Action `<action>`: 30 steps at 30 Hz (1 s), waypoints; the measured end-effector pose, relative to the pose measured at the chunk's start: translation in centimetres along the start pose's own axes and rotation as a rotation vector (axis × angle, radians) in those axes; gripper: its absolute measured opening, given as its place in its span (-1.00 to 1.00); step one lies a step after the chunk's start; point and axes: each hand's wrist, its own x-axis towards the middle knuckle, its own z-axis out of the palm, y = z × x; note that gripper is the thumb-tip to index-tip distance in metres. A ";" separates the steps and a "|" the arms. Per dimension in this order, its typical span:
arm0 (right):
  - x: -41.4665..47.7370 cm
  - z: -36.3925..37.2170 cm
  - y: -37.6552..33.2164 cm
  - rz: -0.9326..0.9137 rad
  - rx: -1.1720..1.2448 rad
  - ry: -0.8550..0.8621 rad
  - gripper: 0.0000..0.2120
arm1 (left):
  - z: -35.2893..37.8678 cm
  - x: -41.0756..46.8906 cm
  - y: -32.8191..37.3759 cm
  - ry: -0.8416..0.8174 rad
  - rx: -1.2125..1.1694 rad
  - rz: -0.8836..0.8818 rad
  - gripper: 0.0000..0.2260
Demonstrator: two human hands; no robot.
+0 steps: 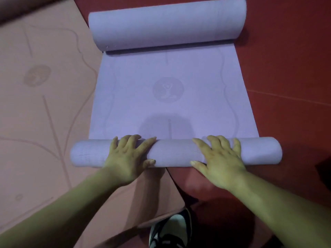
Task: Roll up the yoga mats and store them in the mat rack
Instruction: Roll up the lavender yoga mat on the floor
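Where you press down: near roll [172, 153] of the lilac foam yoga mat [170, 108], on red floor [286, 68].
Your left hand [129, 158]: fingers curled over that roll, gripping.
Your right hand [218, 161]: likewise gripping it.
Far end [166, 25]: rolled too.

Left hand [128, 158] and right hand [217, 161] rest on the near roll [172, 153], a second mat [44, 104] lying left of it.

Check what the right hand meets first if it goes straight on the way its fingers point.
Right hand grips the near roll, fingers aimed away from the person. Going on low, it meets the flat mat just past the roll; held level, likely the far roll. Depth is unclear.
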 end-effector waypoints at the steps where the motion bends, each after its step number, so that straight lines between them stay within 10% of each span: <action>1: 0.2 -0.2 0.1 -0.005 0.009 -0.016 -0.21 | 0.0 -0.1 0.1 0.014 0.004 0.000 -0.40; 22: 0.3 0.2 0.0 0.006 0.004 0.050 -0.31 | -1.2 2.0 -0.5 -0.162 -0.034 -0.032 -0.33; 30: 1.2 -0.4 0.4 0.010 -0.007 -0.027 -0.27 | -0.2 0.7 0.9 0.040 0.014 0.008 -0.35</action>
